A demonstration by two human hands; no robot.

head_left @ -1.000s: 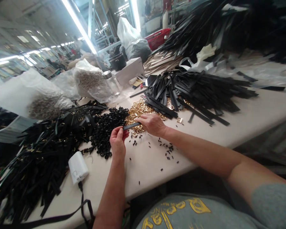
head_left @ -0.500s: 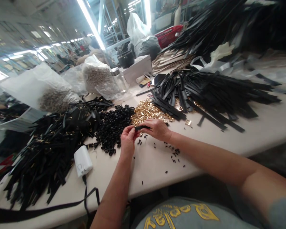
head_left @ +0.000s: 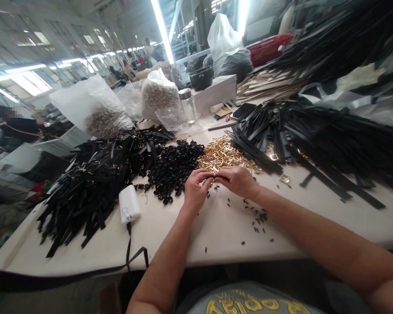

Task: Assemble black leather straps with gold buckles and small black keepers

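Observation:
My left hand (head_left: pixel 196 188) and my right hand (head_left: pixel 239 179) meet over the table, both closed on a short black strap (head_left: pixel 220 176). Fingers cover most of the strap; whether a buckle is on it I cannot tell. Just beyond the hands lies a heap of gold buckles (head_left: pixel 220 152). To the left of it is a pile of small black loops (head_left: pixel 175 168). Small black bits (head_left: pixel 258 218) are scattered on the table by my right forearm.
Straps with buckles (head_left: pixel 98 179) are heaped at left, plain black straps (head_left: pixel 301 131) at right. A white power bank (head_left: pixel 129 204) with a cable lies near the front. Behind stand a glass jar (head_left: pixel 187 107), a white box (head_left: pixel 216 93) and plastic bags (head_left: pixel 160 93). A person (head_left: pixel 18 124) is at far left.
The head view has turned left, so everything sits further right. My hands have come closer together on the strap, and less of it shows between them.

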